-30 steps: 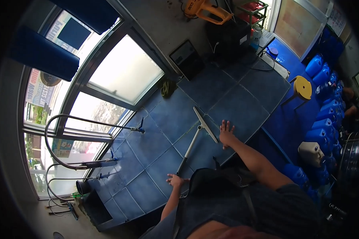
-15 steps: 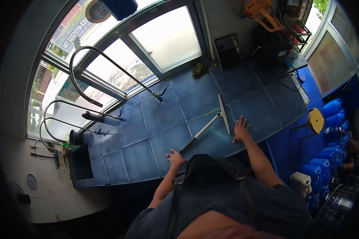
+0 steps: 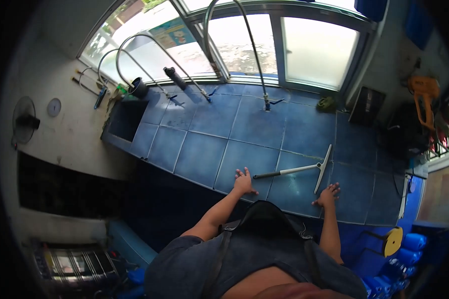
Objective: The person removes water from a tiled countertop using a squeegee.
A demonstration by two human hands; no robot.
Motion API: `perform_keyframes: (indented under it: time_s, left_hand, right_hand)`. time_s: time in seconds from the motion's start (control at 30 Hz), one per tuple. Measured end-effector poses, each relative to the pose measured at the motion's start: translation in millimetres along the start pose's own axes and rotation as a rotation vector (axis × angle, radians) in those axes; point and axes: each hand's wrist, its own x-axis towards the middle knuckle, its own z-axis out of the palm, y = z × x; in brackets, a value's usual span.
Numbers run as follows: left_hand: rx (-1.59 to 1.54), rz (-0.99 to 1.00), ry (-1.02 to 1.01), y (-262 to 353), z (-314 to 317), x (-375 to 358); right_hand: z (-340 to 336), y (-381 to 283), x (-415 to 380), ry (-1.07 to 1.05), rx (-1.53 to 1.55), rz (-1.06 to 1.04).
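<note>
My left hand (image 3: 243, 182) rests on the blue tiled counter (image 3: 199, 154) near its front edge, fingers spread, holding nothing. Just right of its fingertips begins the dark grip of a squeegee (image 3: 299, 170). The squeegee lies flat on the tiles with its pale blade toward the right. My right hand (image 3: 327, 195) leans on the counter beside the lower end of that blade, apart from it, with the fingers stretched out and nothing in them.
Several curved metal faucets (image 3: 258, 55) rise along the window side. A black cup (image 3: 138, 88) and a dark cylinder (image 3: 174, 77) stand by them. A sink opening (image 3: 128, 120) is at the left end. At right are a green cloth (image 3: 326, 104), an orange tool (image 3: 424, 99) and a yellow-topped stool (image 3: 392, 242).
The view has swung to the left, so the counter, squeegee and faucets appear farther right. Both hands stay spread on the counter, and the squeegee still lies between them.
</note>
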Motion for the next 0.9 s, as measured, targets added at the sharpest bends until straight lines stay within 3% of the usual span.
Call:
perform_keyframes:
  time_s: [0.13,0.17,0.23,0.3,0.37,0.43,0.47,0.53,0.6,0.67,0.73,0.9]
  left_hand:
    - [-0.175,0.019,0.032,-16.6,15.8,-10.1]
    - [-0.281,0.051,0.139,-23.5,31.9,-12.5]
    - [-0.401,0.066,0.271,-24.1,51.9,-29.9]
    - [-0.244,-0.239,0.324,-7.0,62.2,-64.8]
    - [-0.39,-0.337,0.312,12.3,78.8,-95.7]
    - [-0.475,-0.302,0.262,34.8,104.5,-108.8]
    - [-0.544,-0.262,0.206,47.4,116.9,-114.1]
    - [-0.681,-0.155,0.213,68.7,148.0,-103.1]
    - [-0.786,-0.186,0.318,83.7,154.3,-99.1]
    - [-0.664,-0.362,0.174,94.6,126.3,-106.4]
    - [-0.741,-0.338,0.173,87.7,135.4,-100.7]
    - [-0.579,-0.212,0.135,72.0,144.9,-91.8]
  right_hand:
    - [-16.1,-21.9,-28.3,0.078,-0.179,0.059]
    - [2.7,-23.5,-17.8,0.093,-0.213,0.034]
    - [52.1,-33.9,24.4,0.939,-0.322,-0.2]
    - [-2.0,-76.9,-60.6,0.503,-0.181,-0.531]
    - [11.5,-97.9,-60.3,0.324,-0.121,-0.874]
    - [33.5,-114.1,-50.4,0.115,-0.387,-1.037]
    - [56.6,-115.5,-33.6,0.124,-0.403,-1.048]
    - [114.9,-110.1,7.4,-0.059,-0.349,-0.881]
    - [145.9,-106.3,25.7,0.016,-0.341,-0.885]
    - [148.2,-109.0,30.0,0.097,-0.33,-0.88]
    - [144.9,-111.9,26.2,0.016,-0.255,-0.801]
    - [164.1,-120.9,33.8,0.113,-0.425,-0.742]
